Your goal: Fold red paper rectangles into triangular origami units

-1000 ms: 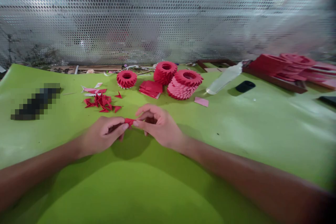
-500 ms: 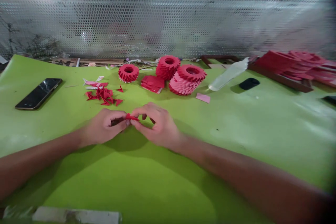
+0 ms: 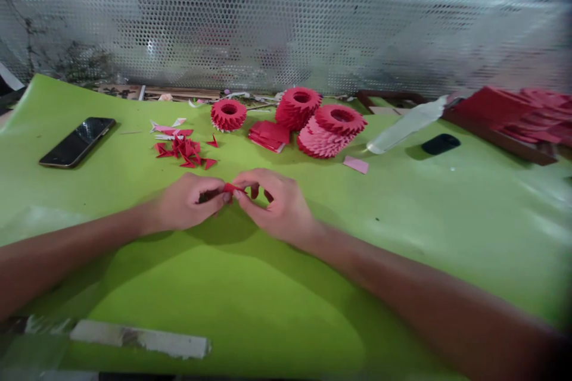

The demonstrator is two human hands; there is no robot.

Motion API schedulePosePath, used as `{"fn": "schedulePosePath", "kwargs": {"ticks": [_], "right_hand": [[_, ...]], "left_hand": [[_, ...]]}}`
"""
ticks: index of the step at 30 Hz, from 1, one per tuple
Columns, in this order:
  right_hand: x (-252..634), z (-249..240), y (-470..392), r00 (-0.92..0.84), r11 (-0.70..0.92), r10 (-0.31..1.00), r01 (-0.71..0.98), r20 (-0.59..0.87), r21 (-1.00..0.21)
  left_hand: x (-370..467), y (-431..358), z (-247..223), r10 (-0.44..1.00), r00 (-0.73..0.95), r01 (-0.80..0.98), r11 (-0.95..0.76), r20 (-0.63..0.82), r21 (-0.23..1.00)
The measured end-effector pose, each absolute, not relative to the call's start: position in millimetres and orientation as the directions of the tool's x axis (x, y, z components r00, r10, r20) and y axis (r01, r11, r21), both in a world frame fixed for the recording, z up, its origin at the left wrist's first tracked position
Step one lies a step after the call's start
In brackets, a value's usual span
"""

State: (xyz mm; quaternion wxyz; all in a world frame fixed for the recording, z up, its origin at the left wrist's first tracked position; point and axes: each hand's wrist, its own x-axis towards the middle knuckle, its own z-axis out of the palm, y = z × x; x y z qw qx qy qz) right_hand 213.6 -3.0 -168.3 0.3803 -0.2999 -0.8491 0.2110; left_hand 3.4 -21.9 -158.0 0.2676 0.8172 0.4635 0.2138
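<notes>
Between my two hands is a small folded red paper piece [image 3: 229,188], pinched at both ends. My left hand [image 3: 191,201] grips its left end between thumb and fingers. On the other end, the thumb and forefinger of my right hand [image 3: 277,203] are closed. Just beyond my left hand lies a pile of folded red paper pieces [image 3: 185,150], with pink and white ones behind it. Farther back stand a small red paper ring [image 3: 228,114], a taller red one [image 3: 298,106] and a pink and red one [image 3: 328,134]. A stack of red paper [image 3: 269,134] lies among them.
A phone [image 3: 77,143] lies at the left. To the right are a pink slip [image 3: 356,164], a clear bottle [image 3: 406,124], a black oval object [image 3: 440,143] and a tray [image 3: 513,143] of red paper. Perforated metal sheeting [image 3: 268,24] rises behind the green table [image 3: 250,303].
The view has shifted, so the table items appear farther right and slightly higher. Both hands still pinch the red piece, which looks slightly turned.
</notes>
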Motion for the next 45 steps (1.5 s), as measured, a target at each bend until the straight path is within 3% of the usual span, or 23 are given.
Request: {"fn": "schedulePosePath", "kwargs": {"ticks": [12,17,24,39,45], "right_hand": [[216.0,-167.5,-1.3,-0.587,0.75,0.634,0.309,0.503,-0.585],[219.9,-170.0,5.7,-0.639,0.819,0.554,0.306,0.533,-0.485],[218.1,-163.4,4.3,-0.589,0.58,0.742,0.324,0.32,-0.747],[217.4,-165.1,7.4,-0.552,0.402,0.813,0.307,0.183,-0.863],[214.4,-165.0,5.6,-0.529,0.324,0.838,0.279,0.137,-0.904]], "left_hand": [[1.3,-20.0,-157.1,0.88,0.474,0.574,-0.328,0.022,0.751],[-2.6,-18.0,-159.0,0.89,0.452,0.526,-0.207,-0.065,0.825],[-3.5,-18.6,-159.4,0.881,0.467,0.525,-0.207,-0.076,0.825],[-2.4,-20.3,-160.1,0.874,0.483,0.512,-0.235,-0.051,0.826],[-0.1,-21.6,-157.9,0.881,0.474,0.591,-0.324,0.007,0.738]]}}
